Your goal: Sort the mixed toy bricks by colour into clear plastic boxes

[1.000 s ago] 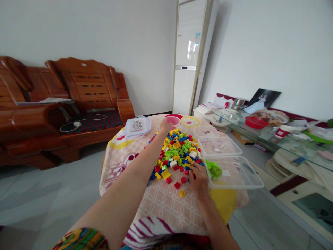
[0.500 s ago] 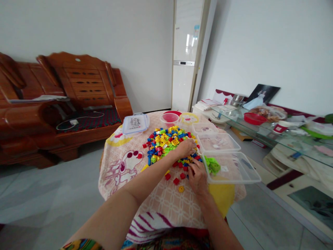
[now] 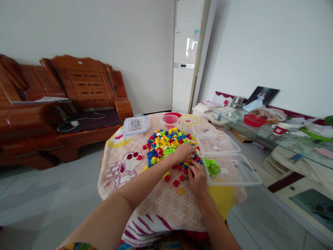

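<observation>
A heap of small toy building bricks (image 3: 163, 140) in red, yellow, blue and green covers the middle of the table. My left hand (image 3: 184, 153) reaches across to the heap's right side, its fingers closed and pointing down among the bricks; what they pinch is hidden. Close below it, my right hand (image 3: 197, 175) rests at the heap's near right edge with fingers bent against the bricks, and I cannot make out a piece in them. Just right of that hand, several green bricks (image 3: 212, 168) lie in a clear plastic box (image 3: 241, 183).
Two more clear boxes, a middle one (image 3: 221, 152) and a smaller one (image 3: 204, 125), stand behind. A round tub (image 3: 169, 120) and a lidded box (image 3: 135, 125) sit at the back. Loose red bricks (image 3: 176, 183) and a round yellow piece (image 3: 180, 191) lie in front on the patterned cloth (image 3: 169, 208).
My left hand has moved slightly down and toward me, closer to my right hand. My right hand stays at nearly the same spot by the heap.
</observation>
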Available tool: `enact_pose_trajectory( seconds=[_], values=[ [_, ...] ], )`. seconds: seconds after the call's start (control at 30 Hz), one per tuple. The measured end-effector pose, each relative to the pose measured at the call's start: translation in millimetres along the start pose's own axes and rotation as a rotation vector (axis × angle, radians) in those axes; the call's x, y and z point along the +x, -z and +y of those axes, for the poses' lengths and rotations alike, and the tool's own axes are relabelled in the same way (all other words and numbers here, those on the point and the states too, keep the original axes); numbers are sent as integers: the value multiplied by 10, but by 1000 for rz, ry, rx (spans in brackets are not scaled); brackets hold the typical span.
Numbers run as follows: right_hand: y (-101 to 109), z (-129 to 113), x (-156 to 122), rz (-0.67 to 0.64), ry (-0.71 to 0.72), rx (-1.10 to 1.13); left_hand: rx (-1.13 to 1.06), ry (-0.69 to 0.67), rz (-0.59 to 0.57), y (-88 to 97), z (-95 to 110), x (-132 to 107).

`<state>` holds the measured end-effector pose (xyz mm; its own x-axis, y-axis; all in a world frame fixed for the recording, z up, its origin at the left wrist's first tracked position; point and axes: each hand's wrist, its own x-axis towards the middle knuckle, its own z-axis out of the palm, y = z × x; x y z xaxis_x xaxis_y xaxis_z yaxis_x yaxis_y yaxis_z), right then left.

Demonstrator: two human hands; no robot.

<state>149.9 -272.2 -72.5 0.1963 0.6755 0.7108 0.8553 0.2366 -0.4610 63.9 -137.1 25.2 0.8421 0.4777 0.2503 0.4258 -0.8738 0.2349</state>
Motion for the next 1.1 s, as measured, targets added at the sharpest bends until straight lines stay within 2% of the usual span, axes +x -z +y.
enact_pose_trajectory(
  seconds=[0.07,0.17,0.23,0.37,0.47,0.53,0.67,0.77,0.87,1.0,1.1],
  values=[
    [6,-6,2,-12,-1,-5,-152,92,132,33,-92,43],
    [7,-5,2,-18,5,-11,-381,263,394,99,-303,189],
    [1,4,0,-15,8,-16,-498,399,505,143,-457,338],
    [-19,29,0,-10,18,-22,-699,589,546,244,-685,694],
    [-27,35,4,6,26,-18,-710,557,548,335,-763,873],
    [-24,28,6,12,20,-16,-665,507,530,375,-787,882],
    [0,-2,4,-14,6,1,-614,461,503,382,-788,625],
    [18,-20,6,-13,-6,14,-571,377,511,384,-725,285],
    [27,-24,9,-1,-11,17,-514,309,469,424,-593,-95],
    [34,-17,7,-19,-6,13,-347,276,341,449,-386,-547],
    [35,-13,4,-29,-11,21,-222,277,212,382,-273,-778]
  ],
)
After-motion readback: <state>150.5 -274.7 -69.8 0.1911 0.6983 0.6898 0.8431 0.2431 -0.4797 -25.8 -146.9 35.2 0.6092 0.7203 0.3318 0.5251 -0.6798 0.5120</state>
